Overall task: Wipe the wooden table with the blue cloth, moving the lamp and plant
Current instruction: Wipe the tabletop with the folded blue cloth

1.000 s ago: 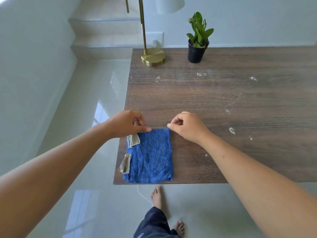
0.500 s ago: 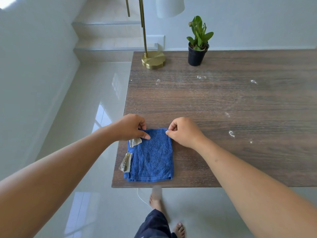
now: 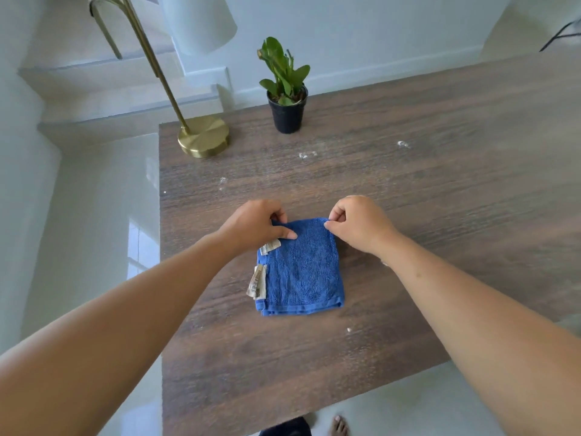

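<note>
A folded blue cloth (image 3: 303, 272) with white tags on its left edge lies flat on the wooden table (image 3: 424, 221). My left hand (image 3: 254, 225) pinches its far left corner, thumb on top of the cloth. My right hand (image 3: 358, 223) pinches the far right corner. A brass lamp (image 3: 203, 140) with a white shade stands at the table's far left corner. A green plant in a black pot (image 3: 287, 113) stands to the lamp's right. White crumbs and dust specks are scattered over the wood.
The table's left edge runs next to a glossy pale floor (image 3: 94, 231). Steps (image 3: 110, 89) rise behind the lamp, and a white wall stands behind the table. My bare foot (image 3: 338, 426) shows below the near table edge.
The cloth now lies farther in from the table's near and left edges, with both hands still on its far corners. The view has shifted forward and tilted.
</note>
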`<state>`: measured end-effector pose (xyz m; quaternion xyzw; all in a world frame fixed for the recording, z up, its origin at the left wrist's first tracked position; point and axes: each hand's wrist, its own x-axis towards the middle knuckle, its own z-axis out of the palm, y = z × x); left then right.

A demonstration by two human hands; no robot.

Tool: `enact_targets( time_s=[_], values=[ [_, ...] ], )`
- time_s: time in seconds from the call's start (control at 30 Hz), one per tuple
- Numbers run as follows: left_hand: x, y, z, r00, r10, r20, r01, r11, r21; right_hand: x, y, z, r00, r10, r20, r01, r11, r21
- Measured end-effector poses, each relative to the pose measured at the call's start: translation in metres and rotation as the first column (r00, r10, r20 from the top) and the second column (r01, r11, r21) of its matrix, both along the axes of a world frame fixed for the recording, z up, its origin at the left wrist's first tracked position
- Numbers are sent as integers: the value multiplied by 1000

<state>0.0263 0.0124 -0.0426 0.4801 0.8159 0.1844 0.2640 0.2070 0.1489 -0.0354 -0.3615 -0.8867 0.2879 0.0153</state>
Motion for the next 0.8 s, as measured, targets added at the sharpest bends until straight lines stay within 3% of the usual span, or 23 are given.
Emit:
enact_targets(
  time_s=[0.17,0.37,0.53,0.67,0.8],
  values=[
    [11,52,0,996,-74,-41,77,994,77,16,38,-6,994,-100,-32,103,991,90],
    [24,67,-10,992,-18,-123,39,985,168,24,50,-10,987,-146,-62,155,972,175],
    [35,18,-23,953,153,-260,-65,946,316,23,5,-13,998,3,-60,12,966,257],
    [37,-27,-41,931,162,-327,-111,979,169,15,-37,-36,976,140,166,-178,954,242],
    [28,-53,-45,894,276,-352,-239,960,144,13,-41,-47,965,140,222,-207,926,315]
  ],
)
